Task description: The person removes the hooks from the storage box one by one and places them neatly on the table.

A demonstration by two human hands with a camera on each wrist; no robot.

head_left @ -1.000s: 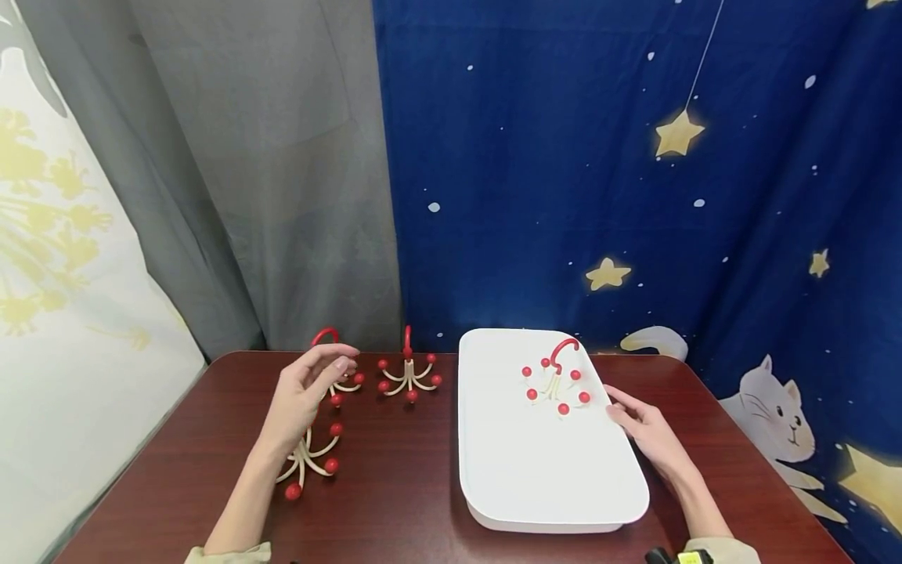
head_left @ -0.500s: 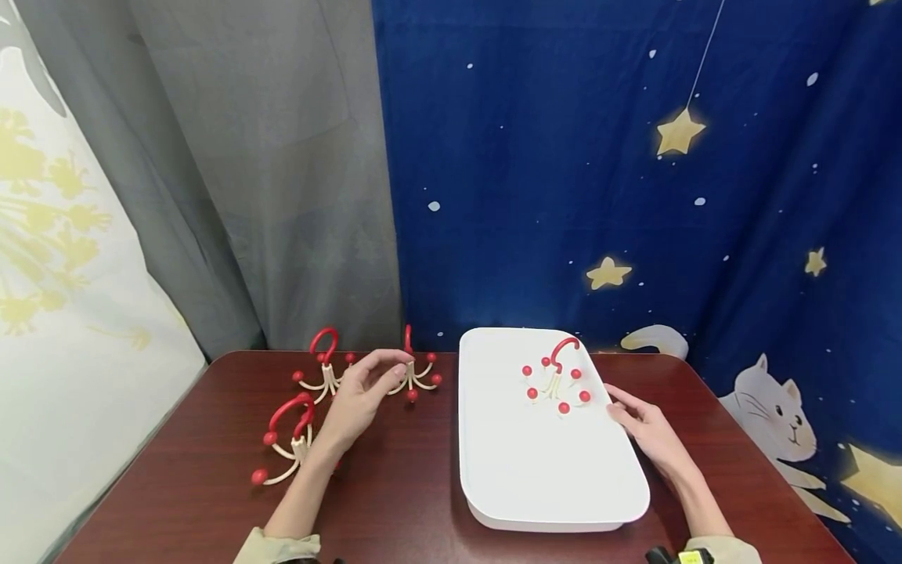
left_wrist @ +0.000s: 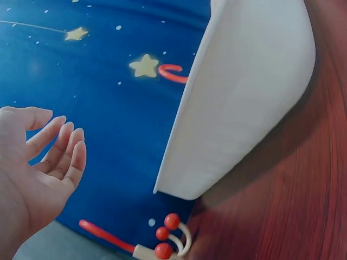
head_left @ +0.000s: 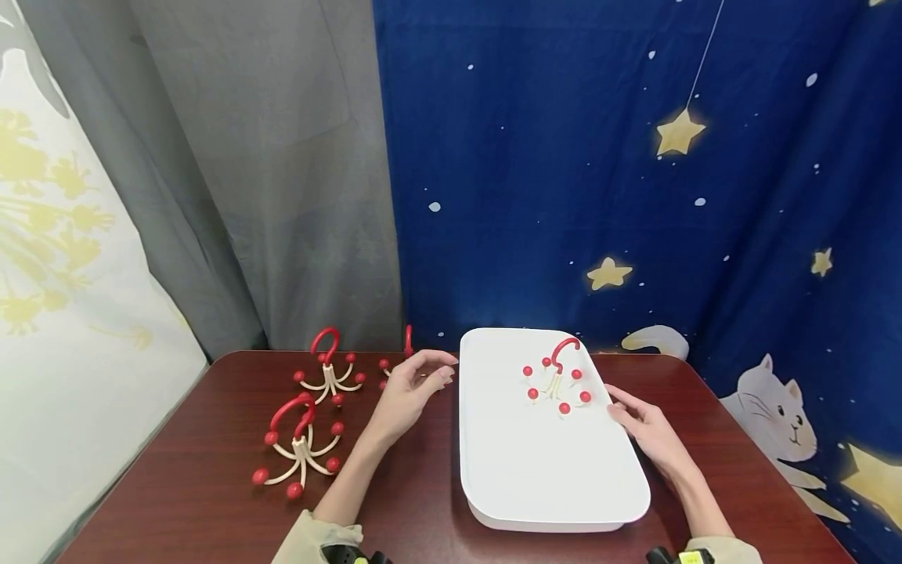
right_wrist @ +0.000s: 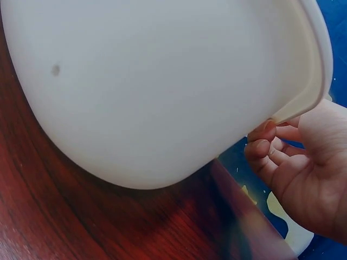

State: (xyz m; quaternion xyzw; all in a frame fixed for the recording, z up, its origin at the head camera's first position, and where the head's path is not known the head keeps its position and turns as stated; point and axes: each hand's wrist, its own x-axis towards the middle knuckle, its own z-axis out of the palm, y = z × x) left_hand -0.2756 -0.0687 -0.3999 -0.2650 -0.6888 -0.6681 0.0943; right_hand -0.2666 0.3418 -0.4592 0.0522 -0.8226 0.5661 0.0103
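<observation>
My left hand (head_left: 411, 392) hovers just left of a white plastic bin (head_left: 550, 486), fingers relaxed with nothing in them. Partly hidden behind it is a piece with a red hooked handle (head_left: 409, 338); its red balls and cream arms (left_wrist: 187, 238) show low in the left wrist view. My right hand (head_left: 648, 439) touches the bin's right rim with its fingertips; the right wrist view shows loosely bent fingers (right_wrist: 260, 149) just under that rim. Inside the bin stands another piece with a red hook (head_left: 557, 356) and several red balls around it.
Two similar hooked pieces stand on the dark wooden table (head_left: 176, 478) at the left, one at the back (head_left: 329, 380) and one nearer (head_left: 301, 450). A grey curtain (head_left: 282, 157) and a blue starry curtain (head_left: 528, 196) hang behind the table's far edge.
My left hand has moved right, from over the left pieces, past the back middle piece, to the bin's left side, holding nothing. My right hand and the bin have stayed put.
</observation>
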